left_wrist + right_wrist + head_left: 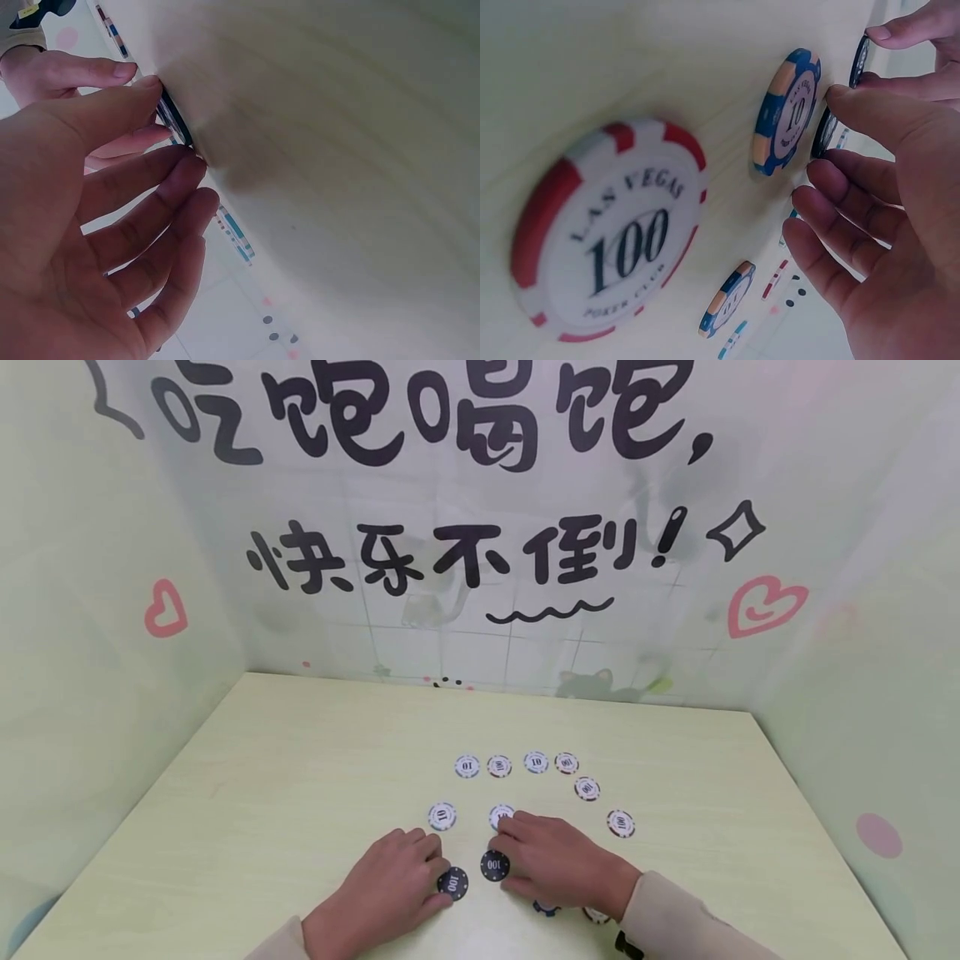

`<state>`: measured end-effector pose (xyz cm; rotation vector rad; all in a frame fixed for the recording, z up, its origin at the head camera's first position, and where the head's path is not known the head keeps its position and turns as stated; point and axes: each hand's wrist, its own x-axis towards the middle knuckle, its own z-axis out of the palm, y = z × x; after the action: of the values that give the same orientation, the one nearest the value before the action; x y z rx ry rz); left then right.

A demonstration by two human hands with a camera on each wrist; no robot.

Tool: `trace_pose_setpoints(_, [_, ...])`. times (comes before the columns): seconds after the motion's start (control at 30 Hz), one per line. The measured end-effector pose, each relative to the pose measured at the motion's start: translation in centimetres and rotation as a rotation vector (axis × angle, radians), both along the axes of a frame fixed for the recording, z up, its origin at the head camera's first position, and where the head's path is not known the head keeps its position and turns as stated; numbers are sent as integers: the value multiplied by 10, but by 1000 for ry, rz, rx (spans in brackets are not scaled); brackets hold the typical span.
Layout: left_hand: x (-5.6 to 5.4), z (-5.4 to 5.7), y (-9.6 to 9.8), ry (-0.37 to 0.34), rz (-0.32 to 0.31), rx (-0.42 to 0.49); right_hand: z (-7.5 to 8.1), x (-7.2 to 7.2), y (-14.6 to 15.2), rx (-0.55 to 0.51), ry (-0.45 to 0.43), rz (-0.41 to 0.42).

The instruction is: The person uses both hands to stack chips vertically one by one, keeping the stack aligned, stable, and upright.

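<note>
Close to the table's front, my left hand (pixel 386 889) pinches a black poker chip (pixel 452 883) marked 100 by its edges, between thumb and fingertips. Just right of it, my right hand (pixel 558 860) holds a second black 100 chip (pixel 495 865) the same way. In the left wrist view a dark chip edge (pixel 175 116) shows between thumb and index finger, low at the tabletop. Behind my right fingers a white-faced chip (pixel 501 816) is partly covered. A blue-edged 10 chip (pixel 791 116) lies near the right thumb, with a red-and-white 100 chip (pixel 622 240) closer to the camera.
Several white-faced chips curve across the table beyond my hands, among them a 10 chip (pixel 442 816), another 10 chip (pixel 467 766) and a 100 chip (pixel 620 823) at the right. Printed curtains (pixel 450 643) enclose the pale tabletop (pixel 262 777) at the back and sides.
</note>
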<state>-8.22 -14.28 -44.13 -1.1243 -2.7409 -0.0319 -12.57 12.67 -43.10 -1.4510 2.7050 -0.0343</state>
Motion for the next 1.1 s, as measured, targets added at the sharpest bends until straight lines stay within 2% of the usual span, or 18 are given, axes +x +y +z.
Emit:
trace_pose_setpoints(0.4, [1, 1, 3, 20, -1, -3, -1, -2, -5, 26, 35, -9])
trace_pose_setpoints(0.67, [1, 0, 6, 24, -1, -12, -6, -3, -8, -13, 64, -19])
trace_pose_setpoints(0.8, [2, -1, 7, 47, -12, -10, -7, -2, -9, -30, 58, -34])
trace_pose_setpoints(1.1, [0, 0, 12, 46, -10, -21, -7, 2, -10, -75, 10, -43])
